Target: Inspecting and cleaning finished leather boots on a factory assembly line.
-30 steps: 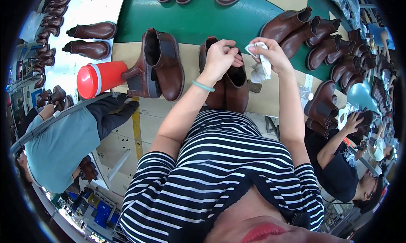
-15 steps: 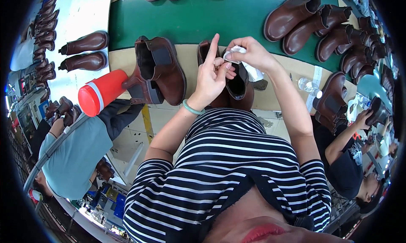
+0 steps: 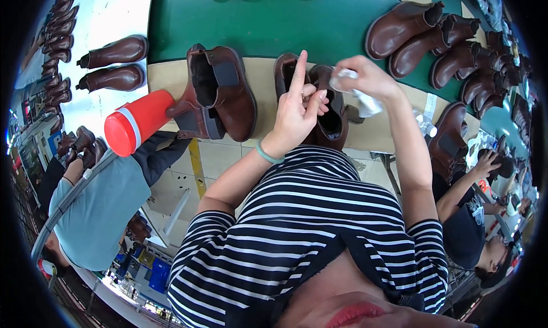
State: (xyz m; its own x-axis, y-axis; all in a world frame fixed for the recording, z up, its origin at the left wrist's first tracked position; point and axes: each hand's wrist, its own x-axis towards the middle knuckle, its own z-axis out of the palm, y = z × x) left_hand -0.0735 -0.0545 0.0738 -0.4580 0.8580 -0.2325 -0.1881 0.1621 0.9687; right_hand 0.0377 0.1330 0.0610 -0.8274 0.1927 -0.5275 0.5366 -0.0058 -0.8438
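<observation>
Over a pair of brown ankle boots (image 3: 337, 128) at the bench's near edge, my left hand (image 3: 294, 110) points its index finger up. Its thumb and other fingers are curled together; whether anything small is between them is hidden. My right hand (image 3: 374, 79), slightly blurred, is closed on a crumpled white cloth (image 3: 368, 105), which hangs to the right of the boots. The two hands are apart. Left of them is another pair of brown boots (image 3: 238, 108) with dark elastic side panels, one lying against the other.
A red cylindrical jug (image 3: 137, 119) lies at the left beside the boots. Several brown boots (image 3: 399, 31) stand on the green bench top (image 3: 257, 25) at the right. A clear bottle (image 3: 423, 123) is past my right forearm. Co-workers sit at left (image 3: 103, 196) and right (image 3: 468, 231).
My right hand has drawn away to the right from my left hand, taking the white cloth along. My left hand has shifted slightly right, its index finger still raised.
</observation>
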